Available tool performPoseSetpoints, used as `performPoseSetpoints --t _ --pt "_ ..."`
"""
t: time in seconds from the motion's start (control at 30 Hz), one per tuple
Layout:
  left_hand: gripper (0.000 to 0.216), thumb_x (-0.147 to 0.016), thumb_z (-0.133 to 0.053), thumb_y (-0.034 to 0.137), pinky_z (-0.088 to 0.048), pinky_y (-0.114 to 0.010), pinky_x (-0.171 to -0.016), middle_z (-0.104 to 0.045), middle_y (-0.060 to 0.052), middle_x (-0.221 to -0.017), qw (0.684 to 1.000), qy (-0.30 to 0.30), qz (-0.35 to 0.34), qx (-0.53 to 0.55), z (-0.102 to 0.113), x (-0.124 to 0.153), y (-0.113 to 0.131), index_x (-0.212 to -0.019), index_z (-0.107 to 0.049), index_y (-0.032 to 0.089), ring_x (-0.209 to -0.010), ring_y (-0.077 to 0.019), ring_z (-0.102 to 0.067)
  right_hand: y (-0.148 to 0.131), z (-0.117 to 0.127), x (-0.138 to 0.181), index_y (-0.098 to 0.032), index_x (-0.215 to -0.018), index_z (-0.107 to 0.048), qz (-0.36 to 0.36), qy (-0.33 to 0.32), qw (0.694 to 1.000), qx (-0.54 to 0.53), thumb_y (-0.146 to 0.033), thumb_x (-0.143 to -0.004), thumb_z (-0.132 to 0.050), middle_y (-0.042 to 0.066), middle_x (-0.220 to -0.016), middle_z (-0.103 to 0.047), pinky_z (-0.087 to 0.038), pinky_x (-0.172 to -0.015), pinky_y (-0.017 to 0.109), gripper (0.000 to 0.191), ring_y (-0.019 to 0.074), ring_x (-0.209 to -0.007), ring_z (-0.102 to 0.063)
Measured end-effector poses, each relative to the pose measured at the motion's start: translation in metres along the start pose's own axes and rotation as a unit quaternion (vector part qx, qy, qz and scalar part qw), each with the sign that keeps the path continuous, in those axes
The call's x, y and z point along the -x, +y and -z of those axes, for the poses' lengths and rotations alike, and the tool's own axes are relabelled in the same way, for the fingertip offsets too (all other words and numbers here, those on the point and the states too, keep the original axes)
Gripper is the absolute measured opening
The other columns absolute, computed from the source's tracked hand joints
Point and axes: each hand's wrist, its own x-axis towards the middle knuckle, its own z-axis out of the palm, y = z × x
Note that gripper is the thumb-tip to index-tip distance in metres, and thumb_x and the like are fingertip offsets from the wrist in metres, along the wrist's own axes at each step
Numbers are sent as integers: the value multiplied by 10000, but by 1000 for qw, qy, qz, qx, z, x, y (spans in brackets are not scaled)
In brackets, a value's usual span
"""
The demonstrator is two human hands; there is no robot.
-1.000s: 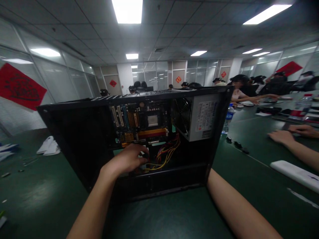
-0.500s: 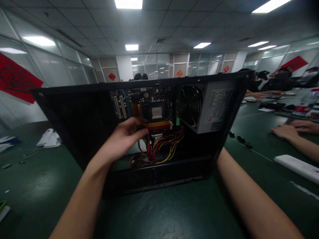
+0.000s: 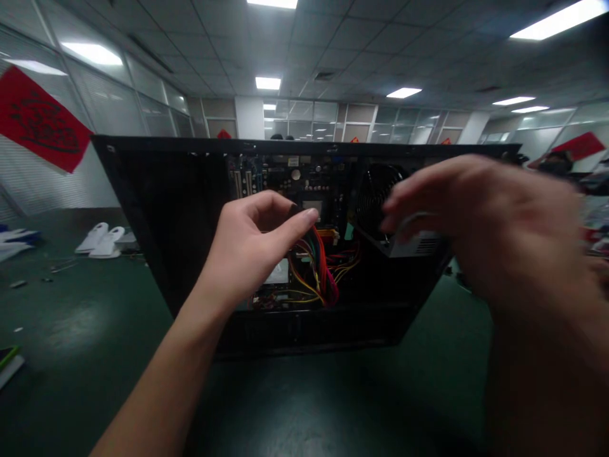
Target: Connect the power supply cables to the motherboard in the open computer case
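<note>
A black computer case (image 3: 304, 330) stands on the table with its open side facing me. My left hand (image 3: 259, 244) is inside the opening, thumb and fingers pinching the end of a power cable (image 3: 323, 266). Its red, green and dark wires hang in a loop below my fingers. Behind it sits the motherboard (image 3: 295, 174), partly covered by that hand. My right hand (image 3: 480, 216) is raised at the right, in front of the power supply (image 3: 413, 246) and its round fan grille. Motion smears its fingers, so I cannot tell if they hold anything.
White slipper-like objects (image 3: 102, 241) lie on the green table (image 3: 76, 317) at the left. A green-edged item (image 3: 8, 362) is at the lower left edge. Other people (image 3: 556, 164) sit at the far right.
My left hand has lifted the cable bundle up and toward me from the board. My right hand has come from beside the case up in front of the power supply.
</note>
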Motion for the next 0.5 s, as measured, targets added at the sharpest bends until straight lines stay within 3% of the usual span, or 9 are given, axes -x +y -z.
performPoseSetpoints --t 0.07,0.17,0.37,0.5 --pt "325 -799 -711 466 -523 -240 -637 -699 -22 -767 1000 23 -13 -15 -2 5 8 -799 -666 144 -729 -160 -654 -10 -31 -2 -249 -1121 -667 -28 -124 992 -7 -486 -865 -687 51 -1053 -691 -572 -675 292 350 194 -888 -671" --pt "312 -810 -706 463 -541 -244 -665 -701 -20 -781 999 -3 -26 -42 2 8 14 -840 -684 154 -757 -169 -664 -11 -57 -4 -222 -1116 -682 -60 -192 977 -72 -435 -873 -685 42 -964 -711 -573 -668 286 323 199 -847 -676" --pt "504 -816 -697 496 -577 -338 -853 -729 -66 -1043 988 -142 1 -54 22 1 -1 -1227 -648 209 -1015 -259 -684 -1 -43 -8 -199 -967 -708 -101 -139 979 -111 -490 -876 -662 31 -765 -689 -543 -562 253 308 169 -688 -654" --pt "353 -831 -690 411 -603 -341 -791 -750 -56 -1022 955 -286 54 -56 29 -2 -11 -1126 -714 219 -931 -244 -712 0 -36 -11 -197 -888 -688 -111 -122 980 -114 -505 -841 -697 27 -732 -678 -539 -552 248 312 162 -664 -646"
